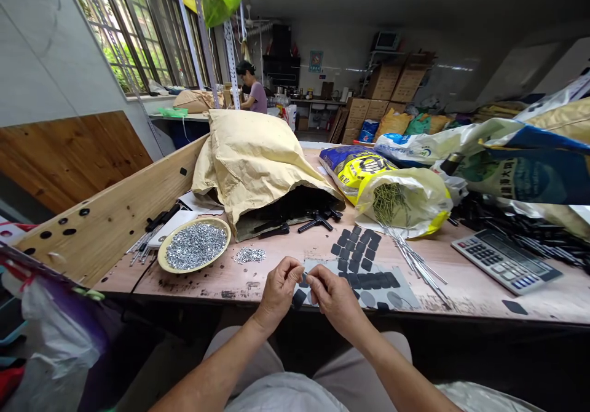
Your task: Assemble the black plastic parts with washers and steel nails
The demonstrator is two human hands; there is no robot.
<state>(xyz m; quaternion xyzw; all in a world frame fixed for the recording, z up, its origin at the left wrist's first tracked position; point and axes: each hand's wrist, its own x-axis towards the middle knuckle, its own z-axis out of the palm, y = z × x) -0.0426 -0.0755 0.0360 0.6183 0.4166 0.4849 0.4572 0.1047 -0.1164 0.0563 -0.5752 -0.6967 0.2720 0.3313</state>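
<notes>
My left hand [282, 288] and my right hand [332, 294] meet at the table's front edge, fingertips pinched around something too small to make out. Just beyond and to the right lie rows of black square pads [357, 249], some on a grey sheet [405, 286]. Left of my hands are a small pile of metal nuts [250, 254] and a yellow bowl [166, 264] filled with more of these small metal pieces. Black plastic parts [318, 221] spill from a large paper sack [262, 160] behind.
An open yellow bag [428, 200] holds thin brass-coloured rods, with silver rods [421, 270] in front. A calculator [507, 261] and many black parts [530, 230] lie right. A wooden board [115, 206] edges the left side. A person [258, 95] is in the background.
</notes>
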